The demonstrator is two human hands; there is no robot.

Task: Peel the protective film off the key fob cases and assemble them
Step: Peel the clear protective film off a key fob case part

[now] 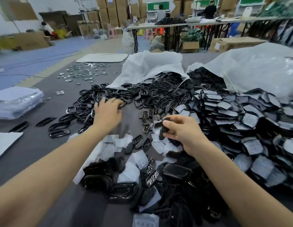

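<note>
My right hand (183,130) pinches a small black key fob case piece (163,128) between thumb and fingers, above a scatter of peeled white film scraps (121,141). My left hand (108,112) reaches out over the pile of glossy black frames (86,105), its fingertips curled on a frame at the pile's edge (121,105); the grip itself is blurred. A big heap of film-covered black back plates (232,115) lies to the right. Button-hole plates (147,115) lie between the two hands. More black case parts (109,177) sit close to me.
Two white plastic sacks (152,66) spill parts at the back of the dark grey mat (44,145). Small shiny emblems (83,72) are strewn at the far left. A stack of clear bags (16,102) lies on the left. Tables, cartons and people stand far behind.
</note>
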